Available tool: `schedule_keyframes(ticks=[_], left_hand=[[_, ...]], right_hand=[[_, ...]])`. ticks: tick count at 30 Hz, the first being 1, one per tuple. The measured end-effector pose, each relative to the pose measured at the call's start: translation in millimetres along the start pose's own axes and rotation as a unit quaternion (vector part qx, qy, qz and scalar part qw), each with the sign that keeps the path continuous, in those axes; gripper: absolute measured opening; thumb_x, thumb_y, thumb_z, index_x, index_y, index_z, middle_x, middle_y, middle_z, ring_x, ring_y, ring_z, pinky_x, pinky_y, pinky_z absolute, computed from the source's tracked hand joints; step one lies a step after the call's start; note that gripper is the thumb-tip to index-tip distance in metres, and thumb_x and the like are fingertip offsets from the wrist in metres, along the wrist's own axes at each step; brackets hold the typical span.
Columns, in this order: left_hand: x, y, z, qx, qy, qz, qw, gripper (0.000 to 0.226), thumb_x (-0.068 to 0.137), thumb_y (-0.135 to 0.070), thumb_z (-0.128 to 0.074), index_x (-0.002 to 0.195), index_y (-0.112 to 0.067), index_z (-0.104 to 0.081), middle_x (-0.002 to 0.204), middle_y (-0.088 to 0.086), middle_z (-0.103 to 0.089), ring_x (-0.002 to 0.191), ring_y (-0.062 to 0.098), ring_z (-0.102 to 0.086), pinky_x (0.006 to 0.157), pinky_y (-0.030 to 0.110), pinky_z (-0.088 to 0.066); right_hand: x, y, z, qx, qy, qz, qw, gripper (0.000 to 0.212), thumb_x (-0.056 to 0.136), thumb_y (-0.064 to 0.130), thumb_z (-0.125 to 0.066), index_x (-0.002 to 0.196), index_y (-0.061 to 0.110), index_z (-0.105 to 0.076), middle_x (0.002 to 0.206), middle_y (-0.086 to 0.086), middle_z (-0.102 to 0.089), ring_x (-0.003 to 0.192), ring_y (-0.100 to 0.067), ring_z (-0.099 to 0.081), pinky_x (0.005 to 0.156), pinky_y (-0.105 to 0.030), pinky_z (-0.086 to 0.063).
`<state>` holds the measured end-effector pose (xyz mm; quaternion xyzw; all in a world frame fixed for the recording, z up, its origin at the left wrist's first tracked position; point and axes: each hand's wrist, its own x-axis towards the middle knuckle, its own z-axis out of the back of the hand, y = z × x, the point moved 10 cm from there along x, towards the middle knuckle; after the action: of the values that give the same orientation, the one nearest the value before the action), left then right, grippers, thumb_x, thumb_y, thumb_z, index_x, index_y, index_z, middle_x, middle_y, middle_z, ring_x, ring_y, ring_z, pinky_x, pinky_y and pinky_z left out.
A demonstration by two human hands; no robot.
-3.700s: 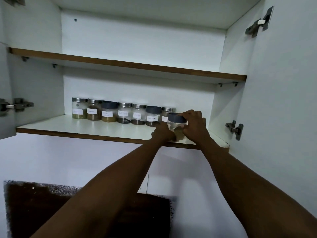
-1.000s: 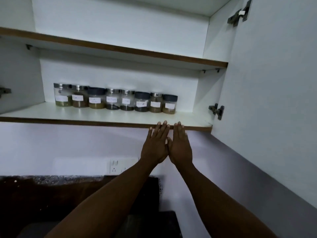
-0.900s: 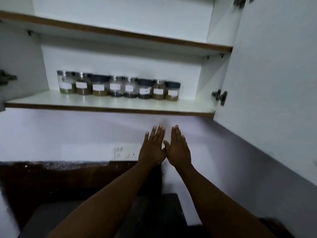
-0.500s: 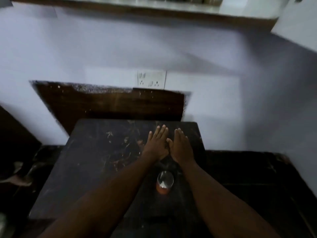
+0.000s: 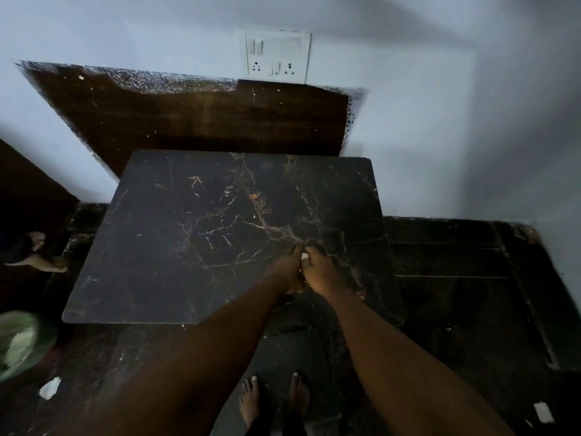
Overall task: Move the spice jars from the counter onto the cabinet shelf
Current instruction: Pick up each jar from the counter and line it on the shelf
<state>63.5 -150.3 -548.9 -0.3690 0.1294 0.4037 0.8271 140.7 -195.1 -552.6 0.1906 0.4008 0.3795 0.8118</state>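
Observation:
The black marble counter top [image 5: 195, 234] fills the middle of the head view. My left hand [image 5: 286, 271] and my right hand [image 5: 320, 272] are pressed together near its front right part, fingers curled around one spice jar [image 5: 304, 256]. Only a small pale sliver of the jar shows between my fingers; the rest is hidden by both hands. No other jar stands on the counter. The cabinet shelf and the row of jars on it are out of view above.
A dark wooden board [image 5: 195, 118] leans on the white wall behind the counter, under a switch and socket plate [image 5: 276, 56]. My bare feet [image 5: 273, 401] stand on the dark floor. Another person's foot [image 5: 37, 253] and a pale green object [image 5: 19, 344] are at the left.
My view dropped from the cabinet shelf to the counter. Both hands came down open from the shelf edge and closed around the jar that stood between my forearms.

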Motion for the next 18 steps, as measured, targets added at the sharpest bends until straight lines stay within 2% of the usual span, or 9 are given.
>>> schedule_keyframes(ticks=[3,6,8,10,13,15,18], left_hand=[[-5,-2,32,-0.06,-0.039,-0.007,0.997,0.092,0.08,-0.023,-0.083,0.155,-0.013,-0.031,0.146,0.013,-0.055,0.133,0.032,-0.057,0.109,0.042,-0.049],[-12,-14,92,-0.125,-0.099,-0.035,0.987,0.087,0.081,-0.032,-0.083,0.151,-0.014,-0.035,0.143,0.011,-0.057,0.13,0.03,-0.059,0.106,0.043,-0.052],[-23,-34,145,-0.164,-0.131,-0.064,0.976,0.089,0.082,-0.035,-0.083,0.154,-0.016,-0.034,0.147,0.01,-0.053,0.132,0.029,-0.057,0.109,0.05,-0.05],[-32,-53,190,-0.192,-0.156,-0.105,0.963,0.085,0.083,-0.032,-0.083,0.152,-0.016,-0.038,0.146,0.009,-0.055,0.13,0.028,-0.058,0.109,0.052,-0.051],[-51,-75,253,-0.236,-0.201,-0.159,0.937,0.069,0.081,-0.022,-0.085,0.141,-0.015,-0.05,0.133,0.005,-0.062,0.121,0.023,-0.063,0.103,0.045,-0.055],[-67,-89,291,-0.28,-0.223,-0.193,0.914,0.06,0.084,-0.018,-0.083,0.138,-0.014,-0.055,0.129,0.005,-0.064,0.12,0.023,-0.064,0.102,0.039,-0.055],[-92,-109,340,-0.362,-0.236,-0.242,0.869,0.049,0.09,-0.016,-0.078,0.135,-0.011,-0.059,0.129,0.007,-0.069,0.117,0.02,-0.067,0.094,0.032,-0.056]], right_hand=[[-8,23,19,0.038,0.028,0.054,0.997,0.05,0.104,0.021,-0.046,0.153,0.028,-0.037,0.153,-0.01,-0.047,0.132,-0.024,-0.053,0.109,-0.04,-0.044],[-11,59,58,-0.016,0.044,0.117,0.992,0.081,0.092,0.012,-0.066,0.16,0.023,-0.025,0.16,-0.007,-0.037,0.146,-0.023,-0.041,0.118,-0.036,-0.037],[-16,100,93,-0.065,0.039,0.159,0.984,0.1,0.084,0.018,-0.078,0.163,0.023,-0.017,0.163,-0.007,-0.03,0.149,-0.023,-0.036,0.121,-0.041,-0.036],[-21,140,129,-0.097,0.002,0.193,0.976,0.11,0.08,0.028,-0.084,0.164,0.021,-0.013,0.164,-0.007,-0.027,0.15,-0.024,-0.034,0.123,-0.043,-0.035],[-36,199,183,-0.111,-0.049,0.223,0.967,0.116,0.073,0.044,-0.088,0.162,0.026,-0.016,0.162,-0.002,-0.031,0.145,-0.022,-0.04,0.118,-0.044,-0.042],[-51,238,218,-0.11,-0.068,0.243,0.961,0.117,0.066,0.056,-0.088,0.159,0.026,-0.025,0.157,0.001,-0.04,0.14,-0.021,-0.047,0.113,-0.041,-0.047],[-80,292,266,-0.102,-0.105,0.286,0.947,0.098,0.055,0.063,-0.088,0.138,0.034,-0.045,0.128,0.015,-0.059,0.116,-0.011,-0.061,0.092,-0.032,-0.057]])
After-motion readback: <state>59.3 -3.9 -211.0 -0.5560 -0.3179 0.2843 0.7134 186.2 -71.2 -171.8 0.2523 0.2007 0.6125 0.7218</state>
